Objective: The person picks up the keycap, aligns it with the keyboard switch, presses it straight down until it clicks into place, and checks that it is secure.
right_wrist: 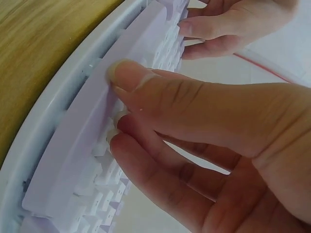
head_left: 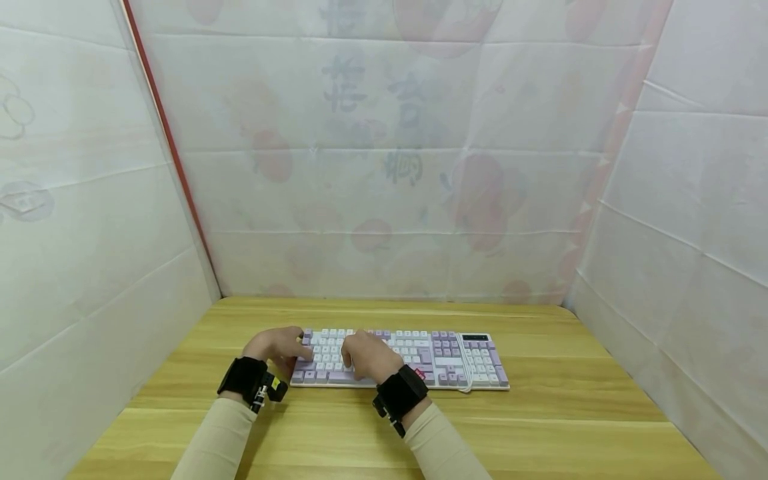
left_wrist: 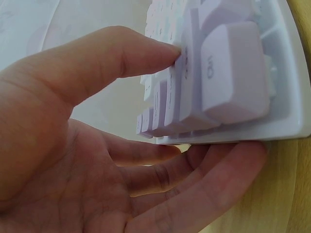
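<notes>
A white and lilac keyboard lies lengthwise on the wooden table. My left hand grips its left end, thumb over the lilac keys and the other fingers along and under the side edge. In the left wrist view a lilac corner key stands close beside that thumb. Over the keyboard's middle, my right hand has bent fingers with their tips down at the white keys. Its thumb touches the long lilac space bar in the right wrist view. The palm hides part of the keys from the head view.
A bundled white cable lies across the keyboard's right part. The wooden table extends to the front and both sides. White printed sheeting hangs behind it, with more sheeting on the left and right. Black straps with small cameras circle both wrists.
</notes>
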A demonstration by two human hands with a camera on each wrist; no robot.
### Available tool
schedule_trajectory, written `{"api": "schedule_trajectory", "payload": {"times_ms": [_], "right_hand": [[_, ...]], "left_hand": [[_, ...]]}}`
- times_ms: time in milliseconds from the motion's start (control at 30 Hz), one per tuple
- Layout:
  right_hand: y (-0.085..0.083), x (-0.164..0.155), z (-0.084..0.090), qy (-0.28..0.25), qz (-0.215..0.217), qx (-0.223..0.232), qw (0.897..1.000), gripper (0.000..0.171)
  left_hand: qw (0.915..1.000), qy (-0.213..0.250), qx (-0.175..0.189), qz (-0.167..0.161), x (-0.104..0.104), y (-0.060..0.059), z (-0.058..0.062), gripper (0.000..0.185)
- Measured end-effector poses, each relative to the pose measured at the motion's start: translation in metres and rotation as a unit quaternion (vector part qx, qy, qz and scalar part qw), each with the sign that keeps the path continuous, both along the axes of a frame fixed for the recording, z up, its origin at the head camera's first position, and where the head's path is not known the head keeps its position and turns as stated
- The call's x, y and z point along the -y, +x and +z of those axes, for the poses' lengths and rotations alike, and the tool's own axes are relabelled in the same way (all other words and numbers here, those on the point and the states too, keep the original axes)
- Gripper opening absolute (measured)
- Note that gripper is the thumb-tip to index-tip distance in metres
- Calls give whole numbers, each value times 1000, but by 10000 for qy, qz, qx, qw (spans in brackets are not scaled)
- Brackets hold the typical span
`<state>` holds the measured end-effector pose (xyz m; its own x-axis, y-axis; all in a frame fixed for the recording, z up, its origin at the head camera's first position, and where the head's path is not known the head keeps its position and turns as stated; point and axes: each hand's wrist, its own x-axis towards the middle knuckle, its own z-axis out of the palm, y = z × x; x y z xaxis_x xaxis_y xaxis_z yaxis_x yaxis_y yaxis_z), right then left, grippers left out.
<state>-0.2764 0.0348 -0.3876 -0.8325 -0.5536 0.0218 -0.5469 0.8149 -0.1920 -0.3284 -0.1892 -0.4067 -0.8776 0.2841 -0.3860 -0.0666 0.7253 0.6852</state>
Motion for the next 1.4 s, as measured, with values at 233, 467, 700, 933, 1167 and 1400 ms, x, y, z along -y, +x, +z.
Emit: {"api": "schedule_trajectory", "payload": {"times_ms": [233,467,700,933,1167,1400], "right_hand": [[-2,0,1,-7,19,115,9999,22],[-2,-2,4,18,25,10,10000,25],[-2,-1,3,8,-19,11,10000,50],[-3,1,-2,73,-137,64,9999,48],[-2,0,-1,56,-86,-15,9999,50],[-3,-1,0,38,35,-39,10000,52]], "left_hand": [[9999,111,67,10,0,-1,-1,64],[9999,97,76,26,0,-1,-1,68],[9999,50,106,52,-1,-2,-1,74],[9999,71,137,56,0,-4,-3,74],[9998,99,143,90,0,-2,-1,74],[9999,16,104,68,0,-1,-1,77]]}}
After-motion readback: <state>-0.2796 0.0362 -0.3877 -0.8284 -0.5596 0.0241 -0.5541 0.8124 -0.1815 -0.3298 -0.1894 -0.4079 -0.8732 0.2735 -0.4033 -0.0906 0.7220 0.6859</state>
